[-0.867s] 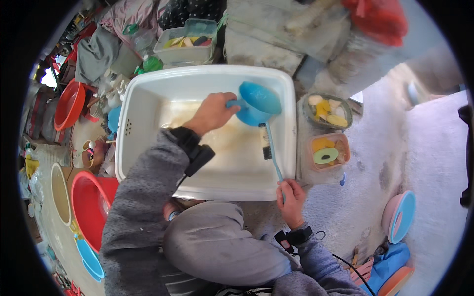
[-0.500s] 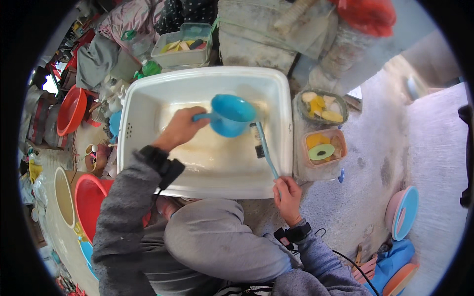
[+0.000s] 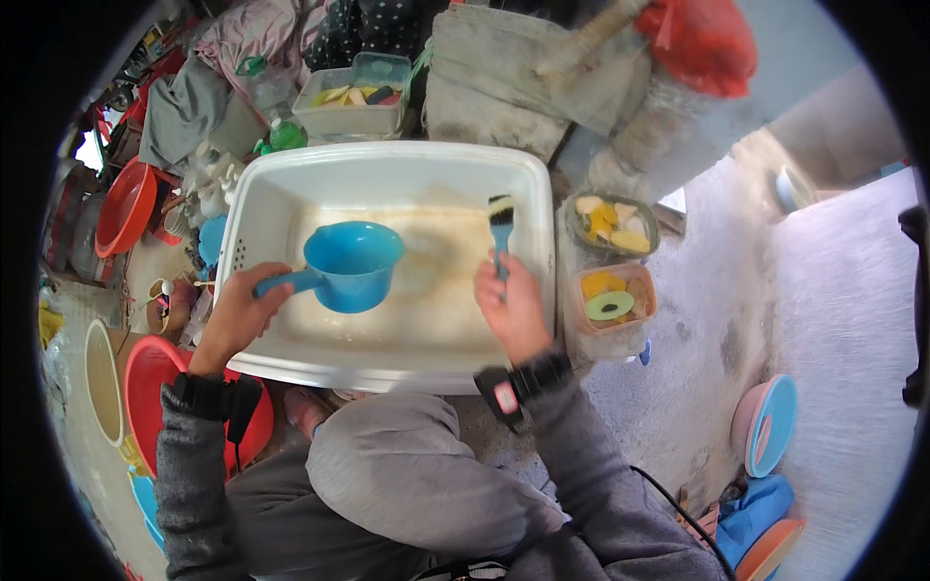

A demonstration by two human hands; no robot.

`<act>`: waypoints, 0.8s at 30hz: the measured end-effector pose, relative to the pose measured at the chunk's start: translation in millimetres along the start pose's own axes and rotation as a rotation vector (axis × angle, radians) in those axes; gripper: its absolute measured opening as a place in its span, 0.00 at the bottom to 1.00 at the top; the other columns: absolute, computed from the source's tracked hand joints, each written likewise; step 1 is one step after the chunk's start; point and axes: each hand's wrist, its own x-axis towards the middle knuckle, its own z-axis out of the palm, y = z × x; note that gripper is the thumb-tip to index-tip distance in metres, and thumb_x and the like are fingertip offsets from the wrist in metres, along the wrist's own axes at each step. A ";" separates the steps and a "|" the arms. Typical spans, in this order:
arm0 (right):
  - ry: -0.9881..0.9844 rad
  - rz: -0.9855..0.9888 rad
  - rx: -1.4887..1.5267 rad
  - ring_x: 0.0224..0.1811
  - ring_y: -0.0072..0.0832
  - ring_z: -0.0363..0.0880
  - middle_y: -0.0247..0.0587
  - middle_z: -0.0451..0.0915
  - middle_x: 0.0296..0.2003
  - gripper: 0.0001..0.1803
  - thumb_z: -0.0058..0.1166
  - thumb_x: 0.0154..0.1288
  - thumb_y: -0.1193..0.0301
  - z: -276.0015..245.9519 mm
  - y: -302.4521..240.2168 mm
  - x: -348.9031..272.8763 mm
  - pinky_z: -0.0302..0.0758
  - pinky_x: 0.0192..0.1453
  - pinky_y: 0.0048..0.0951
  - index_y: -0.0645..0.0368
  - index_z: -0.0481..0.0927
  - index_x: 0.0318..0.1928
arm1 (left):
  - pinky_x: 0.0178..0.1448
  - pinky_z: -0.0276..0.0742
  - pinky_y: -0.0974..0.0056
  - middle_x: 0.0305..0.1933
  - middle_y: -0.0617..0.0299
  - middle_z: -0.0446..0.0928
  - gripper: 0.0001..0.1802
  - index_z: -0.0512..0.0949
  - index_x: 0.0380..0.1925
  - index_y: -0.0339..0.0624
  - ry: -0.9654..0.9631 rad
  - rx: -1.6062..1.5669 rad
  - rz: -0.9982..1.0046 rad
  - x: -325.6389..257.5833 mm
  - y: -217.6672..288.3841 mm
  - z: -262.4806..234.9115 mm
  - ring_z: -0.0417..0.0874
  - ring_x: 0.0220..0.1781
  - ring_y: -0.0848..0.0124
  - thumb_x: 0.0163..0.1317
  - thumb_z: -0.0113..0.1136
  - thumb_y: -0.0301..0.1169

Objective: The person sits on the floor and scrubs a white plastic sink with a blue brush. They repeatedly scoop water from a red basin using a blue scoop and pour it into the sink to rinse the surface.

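head view: my left hand (image 3: pixel 235 315) grips the scoop (image 3: pixel 346 265) over the tub (image 3: pixel 387 165), right fingers (image 3: pixel 509 302) closed round the brush (image 3: pixel 500 229), bristles down for scrubbing.

Clear plastic container (image 3: pixel 354 102) beyond tub's far rim: rectangular, holds yellow and dark pieces. Two small clear tubs right of basin: far one (image 3: pixel 612 225) with yellow pieces, near one (image 3: pixel 610 308) orange-tinted, with a green ring. Red plastic bag (image 3: pixel 702 44) top right. No labels, signs or screens legible.
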 end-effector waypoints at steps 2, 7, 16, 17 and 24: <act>-0.019 -0.026 0.070 0.18 0.19 0.60 0.32 0.65 0.23 0.04 0.42 0.68 0.71 12.5 -8.8 42.8 0.55 0.17 0.22 0.57 0.65 0.37 | 0.21 0.65 0.71 0.21 0.66 0.71 0.18 0.77 0.49 0.35 0.023 -0.021 0.007 -4.3 -6.6 -3.8 0.70 0.17 0.79 0.63 0.59 0.34; -0.135 -0.135 0.271 0.17 0.25 0.61 0.30 0.64 0.19 0.03 0.42 0.55 0.79 32.5 -19.3 111.3 0.59 0.21 0.25 0.60 0.65 0.26 | 0.21 0.65 0.71 0.21 0.67 0.71 0.17 0.77 0.49 0.35 0.057 -0.084 -0.011 -15.6 -24.8 -9.0 0.70 0.18 0.80 0.63 0.59 0.33; -0.078 -0.074 -0.023 0.20 0.21 0.61 0.34 0.61 0.22 0.04 0.37 0.60 0.78 23.8 -29.4 85.4 0.54 0.17 0.23 0.56 0.60 0.29 | 0.25 0.68 0.70 0.23 0.64 0.73 0.17 0.78 0.48 0.35 0.087 -0.094 -0.059 -26.6 -39.0 -15.2 0.72 0.21 0.78 0.61 0.60 0.32; -0.139 -0.123 -0.018 0.20 0.21 0.61 0.34 0.61 0.22 0.04 0.38 0.60 0.78 23.1 -30.0 84.3 0.54 0.17 0.23 0.56 0.60 0.30 | 0.25 0.68 0.69 0.23 0.64 0.73 0.17 0.78 0.48 0.34 0.084 -0.074 -0.039 -26.6 -38.6 -14.6 0.72 0.21 0.77 0.61 0.60 0.32; -0.046 -0.204 -0.212 0.19 0.21 0.62 0.35 0.65 0.23 0.06 0.40 0.63 0.76 22.2 -17.0 76.8 0.55 0.15 0.21 0.58 0.65 0.27 | 0.26 0.68 0.69 0.22 0.63 0.73 0.17 0.78 0.48 0.34 0.106 -0.059 0.011 -26.6 -33.4 -12.7 0.72 0.21 0.77 0.62 0.60 0.32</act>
